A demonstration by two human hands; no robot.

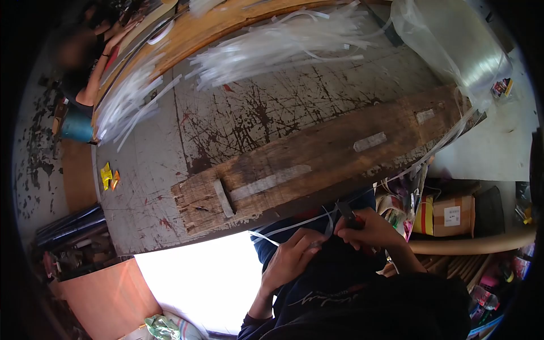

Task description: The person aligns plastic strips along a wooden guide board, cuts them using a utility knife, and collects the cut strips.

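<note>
My left hand [290, 258] is closed around a thin clear-white plastic strip [266, 238], whose end pokes out to the left while another part loops up toward my right hand. In my right hand [375, 229] is a dark pliers-like tool [350, 219] with some red at its handles. Its jaws point up, close to the strip, and whether they touch it I cannot tell. Both hands are in front of my dark shirt, just below the table edge. On the table nearby lies a worn wooden board [323, 153] with a small bar [223, 198] across its left end.
Piles of white plastic strips [272, 48] cover the far side of the scratched table [147, 204]. A clear plastic-wrapped roll [464, 45] stands at upper right. Yellow wrappers [106, 176] lie at left. Another person's arm [95, 79] shows at upper left. Cardboard boxes [453, 215] sit at right.
</note>
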